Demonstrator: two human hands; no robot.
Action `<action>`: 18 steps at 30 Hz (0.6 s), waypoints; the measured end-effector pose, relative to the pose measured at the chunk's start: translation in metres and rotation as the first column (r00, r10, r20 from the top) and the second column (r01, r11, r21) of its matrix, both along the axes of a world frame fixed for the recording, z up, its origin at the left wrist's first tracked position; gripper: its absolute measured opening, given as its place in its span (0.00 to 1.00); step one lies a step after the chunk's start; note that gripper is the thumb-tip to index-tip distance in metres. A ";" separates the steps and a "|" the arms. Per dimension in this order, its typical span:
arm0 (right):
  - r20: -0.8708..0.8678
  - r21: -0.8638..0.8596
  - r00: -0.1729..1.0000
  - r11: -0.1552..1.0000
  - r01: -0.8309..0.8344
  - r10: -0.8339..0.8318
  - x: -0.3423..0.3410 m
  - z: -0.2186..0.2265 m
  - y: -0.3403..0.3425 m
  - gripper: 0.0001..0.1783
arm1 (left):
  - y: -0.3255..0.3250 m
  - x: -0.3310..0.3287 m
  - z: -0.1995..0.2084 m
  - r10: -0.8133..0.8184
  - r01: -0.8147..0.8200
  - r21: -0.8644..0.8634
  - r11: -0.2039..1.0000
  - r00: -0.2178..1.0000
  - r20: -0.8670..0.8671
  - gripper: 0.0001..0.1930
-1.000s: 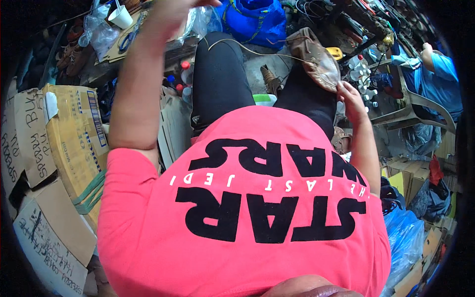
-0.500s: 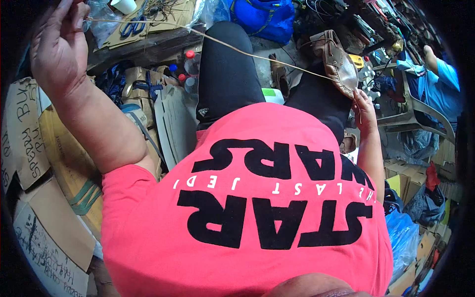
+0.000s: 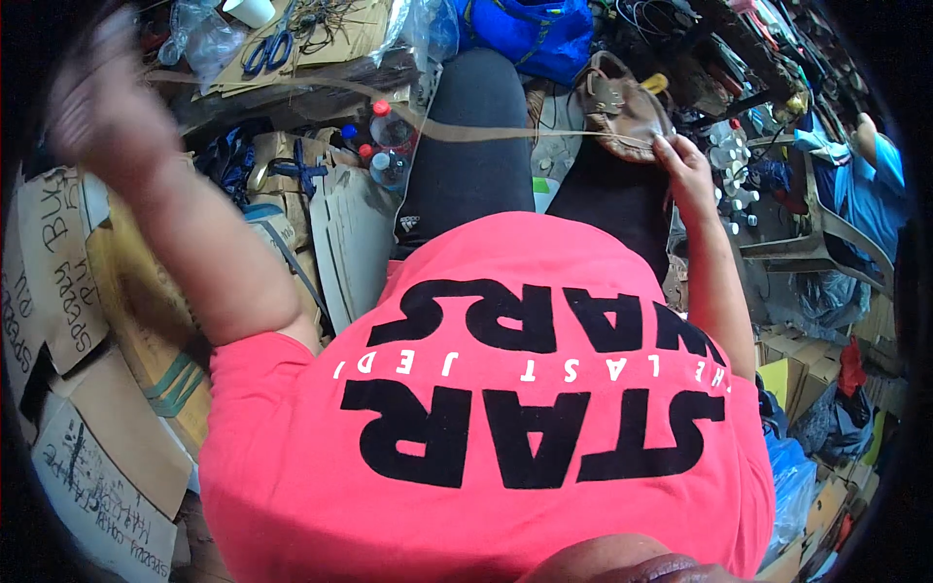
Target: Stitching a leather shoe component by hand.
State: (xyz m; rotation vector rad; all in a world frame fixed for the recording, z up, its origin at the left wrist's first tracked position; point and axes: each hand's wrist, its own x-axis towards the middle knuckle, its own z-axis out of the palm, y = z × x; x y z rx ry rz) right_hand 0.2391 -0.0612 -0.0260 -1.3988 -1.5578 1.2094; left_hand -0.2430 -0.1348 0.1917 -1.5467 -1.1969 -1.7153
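Observation:
Over my right thigh, a brown leather lace-up shoe (image 3: 627, 115) is tilted with its stitched toe toward me. My right hand (image 3: 688, 173) is closed on that toe edge, thumb and fingers pinching it. From the shoe a long tan cord (image 3: 466, 132) stretches leftward across both thighs, blurred and slightly sagging. It leads up to my left hand (image 3: 112, 112), raised at the upper left. That hand is smeared by motion, its separate fingers unclear, but the cord's far end runs into it.
Blue-handled scissors (image 3: 269, 51) and a white cup (image 3: 250, 12) lie on the low bench ahead. Plastic bottles (image 3: 391, 128) with red caps stand left of my knee. A blue bag (image 3: 525, 39) sits ahead, cardboard (image 3: 117, 428) at left, a plastic chair (image 3: 826, 223) at right.
The shoe and my right hand have shifted left, and the shoe has turned. My raised left hand has become blurred with motion, and the cord has swung from a straighter slant into a wavy line.

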 end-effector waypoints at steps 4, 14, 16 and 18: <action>0.158 -0.025 0.973 0.986 -0.165 0.167 -0.021 0.000 0.030 0.15 | 0.046 0.141 -0.101 -0.631 0.423 -0.716 0.555 0.775 -0.031 0.14; 0.133 -0.199 0.910 0.910 -0.363 0.392 -0.037 0.018 0.055 0.10 | 0.077 0.236 -0.217 -0.770 0.300 -0.865 0.402 0.622 -0.142 0.16; 0.050 -0.182 0.928 0.917 -0.354 0.368 -0.041 0.012 0.052 0.08 | 0.075 0.236 -0.219 -0.703 0.334 -0.872 0.357 0.712 -0.015 0.14; 0.059 -0.182 0.943 0.933 -0.312 0.327 -0.040 0.014 0.050 0.08 | 0.076 0.240 -0.217 -0.709 0.336 -0.875 0.349 0.705 -0.012 0.14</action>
